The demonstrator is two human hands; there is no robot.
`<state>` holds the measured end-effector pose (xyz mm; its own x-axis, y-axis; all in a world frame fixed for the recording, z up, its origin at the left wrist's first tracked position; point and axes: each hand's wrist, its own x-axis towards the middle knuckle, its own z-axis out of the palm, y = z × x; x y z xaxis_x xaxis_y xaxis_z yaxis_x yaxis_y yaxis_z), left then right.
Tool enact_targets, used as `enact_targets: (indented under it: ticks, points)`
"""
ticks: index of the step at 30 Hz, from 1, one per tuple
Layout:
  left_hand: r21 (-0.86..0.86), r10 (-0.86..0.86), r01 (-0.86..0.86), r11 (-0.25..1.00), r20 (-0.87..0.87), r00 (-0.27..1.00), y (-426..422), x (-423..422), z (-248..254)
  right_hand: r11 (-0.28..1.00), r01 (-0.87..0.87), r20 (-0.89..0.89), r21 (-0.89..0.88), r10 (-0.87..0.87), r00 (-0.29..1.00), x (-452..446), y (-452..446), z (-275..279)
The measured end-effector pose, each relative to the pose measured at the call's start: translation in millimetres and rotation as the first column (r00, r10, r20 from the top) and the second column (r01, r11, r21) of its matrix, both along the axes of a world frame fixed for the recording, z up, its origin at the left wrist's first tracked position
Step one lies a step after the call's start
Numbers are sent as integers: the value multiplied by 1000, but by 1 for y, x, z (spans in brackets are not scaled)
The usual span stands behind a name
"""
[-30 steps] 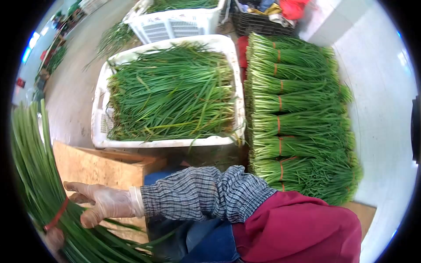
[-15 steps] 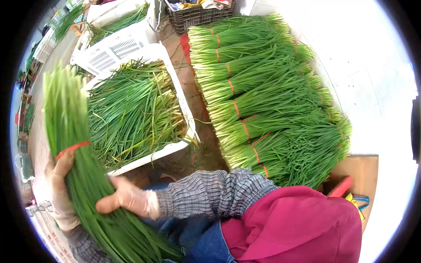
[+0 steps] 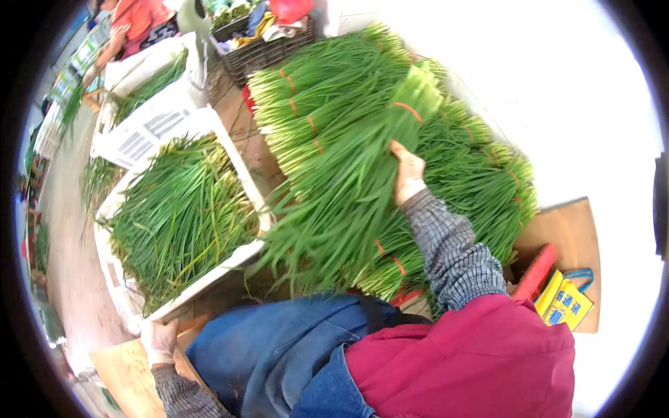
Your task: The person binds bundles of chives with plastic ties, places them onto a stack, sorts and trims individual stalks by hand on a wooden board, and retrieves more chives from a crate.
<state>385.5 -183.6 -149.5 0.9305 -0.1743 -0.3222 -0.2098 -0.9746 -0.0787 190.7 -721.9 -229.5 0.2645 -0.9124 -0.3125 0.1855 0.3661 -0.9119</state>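
Note:
My right hand (image 3: 408, 173), in a thin glove, is closed around a bunch of garlic chives (image 3: 341, 188) tied with a red band near its pale stem end. The bunch is tilted over the pile, stems towards the back right and green leaves hanging towards me. Under it lie rows of banded chive bunches (image 3: 460, 157), partly covered. My left hand (image 3: 160, 341), also gloved, is down beside my leg, its fingers closed at the edge of a wooden board (image 3: 122, 369) near the white crate's front corner.
A white crate (image 3: 240, 171) of loose chives (image 3: 181, 216) stands at left, with another white crate (image 3: 160, 125) behind. At the back is a dark basket (image 3: 268, 52) of cloths and bags. A cardboard piece (image 3: 571, 216) and yellow bag (image 3: 563, 299) lie right. Another person (image 3: 136, 24) is at upper left.
The banded bunch has moved from the left, where both hands held it, to above the pile in my right hand. My left hand has let go and dropped to the board.

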Motion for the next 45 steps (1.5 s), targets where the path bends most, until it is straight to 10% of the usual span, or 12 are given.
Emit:
enact_targets:
  ticks: [9, 19, 25, 29, 31, 33, 35, 38, 40, 42, 43, 45]
  points:
    - [-189, 98, -103, 976, -33, 995, 19, 9, -12, 797, 589, -328, -137, -597, 732, -137, -139, -44]
    - [-109, 187, -194, 975, -71, 980, -3, -1, 9, 832, 535, -356, -146, -549, 756, -172, -240, -59]
    - [-162, 178, -189, 969, -79, 981, -5, -6, 9, 891, 376, -885, -254, -371, 282, -140, -216, -107]
    - [-256, 190, -194, 947, -41, 981, 9, -11, 1, 913, 264, -616, -310, -404, 676, -192, -305, -198]
    - [-227, 212, -234, 945, -118, 970, 6, -8, 5, 927, 368, -655, -74, -323, 683, -158, -256, -103]
    - [-211, 223, -244, 947, -118, 968, 2, -7, 9, 955, 286, -881, -78, -200, 429, -133, -230, -71]
    - [-273, 247, -267, 924, -103, 963, -1, -15, 10, 935, 316, -756, -162, -324, 569, -142, -235, -92]
    - [-365, 186, -195, 911, -59, 981, 5, -21, 16, 976, -167, -972, -141, -103, 213, -196, -283, -165]
    - [-449, 187, -137, 883, 70, 980, -3, -36, 30, 1000, 17, -997, -3, -4, 79, -153, -241, -111]
    - [-512, 235, -80, 855, 247, 940, -3, -61, 46, 977, -206, -966, 48, -7, -257, -137, -232, -98]
    - [-507, 219, -36, 861, 307, 926, -5, -74, 55, 982, -63, -950, -176, -186, -249, -112, -202, -81]
    - [-551, 286, -40, 833, 369, 884, -3, -106, 70, 916, -366, -859, -165, -316, -403, -70, -157, -42]
